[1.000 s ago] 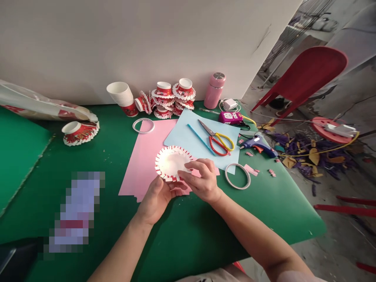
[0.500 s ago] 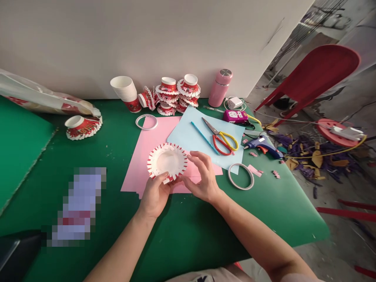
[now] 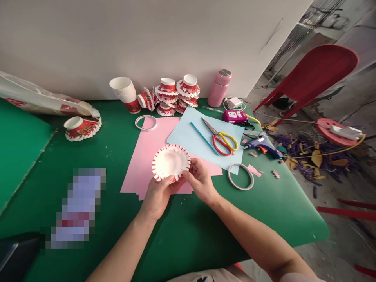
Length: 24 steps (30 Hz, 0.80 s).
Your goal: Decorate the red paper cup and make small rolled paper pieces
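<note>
A green table (image 3: pixel 205 235) runs from the wall to an edge on the person's right, beyond which lie a red chair (image 3: pixel 311 74) and floor scraps. On it a pink sheet (image 3: pixel 141 156) lies flat, with a pale blue sheet (image 3: pixel 188 135) overlapping its far right corner. Over the pink sheet's near part both hands hold up a fringed paper cup (image 3: pixel 170 161), its cut strips splayed into a disc with the white hollow facing the camera. The left hand (image 3: pixel 157 196) grips the disc's near rim from below, thumb on the fringe; the right hand (image 3: pixel 201 181) pinches the right rim between thumb and fingers. The cup lies just beyond both hands, about equally close to each. Scissors (image 3: pixel 220 139), a blue pen (image 3: pixel 203 138), a tape ring (image 3: pixel 241 176) and a glue gun (image 3: pixel 263 145) crowd the right; bare green lies left and nearer.
</note>
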### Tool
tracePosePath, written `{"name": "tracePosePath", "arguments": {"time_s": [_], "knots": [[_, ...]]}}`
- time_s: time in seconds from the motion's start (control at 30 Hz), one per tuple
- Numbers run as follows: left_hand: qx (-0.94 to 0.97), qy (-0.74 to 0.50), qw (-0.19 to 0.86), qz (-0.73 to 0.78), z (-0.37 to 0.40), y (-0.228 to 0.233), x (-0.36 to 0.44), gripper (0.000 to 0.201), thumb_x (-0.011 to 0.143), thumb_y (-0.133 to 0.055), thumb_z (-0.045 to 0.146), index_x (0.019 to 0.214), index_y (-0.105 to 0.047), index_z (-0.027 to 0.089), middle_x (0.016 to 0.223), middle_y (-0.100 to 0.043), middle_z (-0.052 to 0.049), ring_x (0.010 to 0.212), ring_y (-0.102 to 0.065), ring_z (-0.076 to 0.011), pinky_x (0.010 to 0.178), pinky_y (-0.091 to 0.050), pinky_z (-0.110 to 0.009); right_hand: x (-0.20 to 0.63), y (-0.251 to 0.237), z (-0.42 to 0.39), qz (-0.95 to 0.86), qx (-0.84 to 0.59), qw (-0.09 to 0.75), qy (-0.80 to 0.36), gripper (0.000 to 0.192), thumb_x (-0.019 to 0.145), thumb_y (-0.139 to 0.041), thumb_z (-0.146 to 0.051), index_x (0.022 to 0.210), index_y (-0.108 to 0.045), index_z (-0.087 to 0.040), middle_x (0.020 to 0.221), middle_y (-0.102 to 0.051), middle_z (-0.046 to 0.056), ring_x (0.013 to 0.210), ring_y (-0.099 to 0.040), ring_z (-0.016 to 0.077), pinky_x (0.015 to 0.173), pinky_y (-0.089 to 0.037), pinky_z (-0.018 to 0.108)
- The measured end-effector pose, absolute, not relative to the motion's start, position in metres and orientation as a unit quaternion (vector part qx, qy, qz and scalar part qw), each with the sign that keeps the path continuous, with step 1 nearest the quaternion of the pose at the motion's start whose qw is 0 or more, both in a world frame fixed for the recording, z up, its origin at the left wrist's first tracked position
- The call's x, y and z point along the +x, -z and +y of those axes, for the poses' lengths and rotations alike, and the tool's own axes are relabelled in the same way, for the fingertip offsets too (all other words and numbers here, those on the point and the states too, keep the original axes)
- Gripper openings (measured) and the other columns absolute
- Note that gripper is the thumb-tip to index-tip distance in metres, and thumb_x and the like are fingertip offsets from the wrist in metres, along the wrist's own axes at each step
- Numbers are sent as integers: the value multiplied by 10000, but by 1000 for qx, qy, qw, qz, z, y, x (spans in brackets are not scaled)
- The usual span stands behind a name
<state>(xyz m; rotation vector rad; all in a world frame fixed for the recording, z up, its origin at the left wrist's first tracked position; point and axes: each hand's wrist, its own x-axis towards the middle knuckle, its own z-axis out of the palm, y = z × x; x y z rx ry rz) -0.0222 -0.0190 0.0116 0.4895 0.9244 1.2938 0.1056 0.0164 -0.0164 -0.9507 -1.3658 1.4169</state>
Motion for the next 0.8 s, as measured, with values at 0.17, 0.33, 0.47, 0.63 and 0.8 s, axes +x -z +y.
{"name": "tracePosePath", "arguments": {"time_s": [0.17, 0.33, 0.47, 0.63, 0.8], "knots": [[273, -553, 685, 388, -20, -15, -21, 553, 719, -674, 377, 1227, -518, 228, 1219, -590, -107, 1166, -500, -314, 857, -493, -403, 117, 10, 26, -582, -404, 472, -525, 205, 822, -530, -323, 984, -537, -197, 865, -594, 37, 720, -526, 137, 688, -450, 289], [256, -591, 639, 420, -20, -11, -29, 553, 700, -643, 498, 1186, -546, 254, 1265, -555, -74, 1189, -471, -300, 866, -475, -369, 132, 1, 36, -584, -405, 455, -537, 195, 828, -500, -296, 960, -606, -200, 786, -584, 16, 659, -498, 122, 610, -435, 258], [246, -583, 602, 487, -18, -10, -37, 550, 660, -688, 439, 1162, -563, 251, 1231, -563, -68, 1184, -472, -278, 893, -442, -343, 141, -10, 39, -648, -384, 382, -535, 256, 848, -487, -304, 1030, -634, -199, 788, -594, 21, 604, -471, 102, 564, -422, 245], [331, -555, 549, 531, -19, -15, -38, 555, 637, -716, 381, 1148, -564, 225, 1162, -578, -97, 1143, -492, -288, 935, -393, -392, 140, -19, 35, -665, -381, 386, -513, 254, 807, -559, -328, 993, -636, -173, 724, -553, 8, 545, -440, 83, 511, -400, 233], [529, -571, 264, 570, -30, -17, -26, 534, 486, -823, 239, 993, -657, 255, 1121, -585, -88, 1185, -422, -337, 1043, -235, -437, 132, -12, 34, -562, -432, 482, -515, 235, 802, -568, -337, 974, -584, -178, 669, -494, -25, 522, -431, 71, 471, -378, 214]]}}
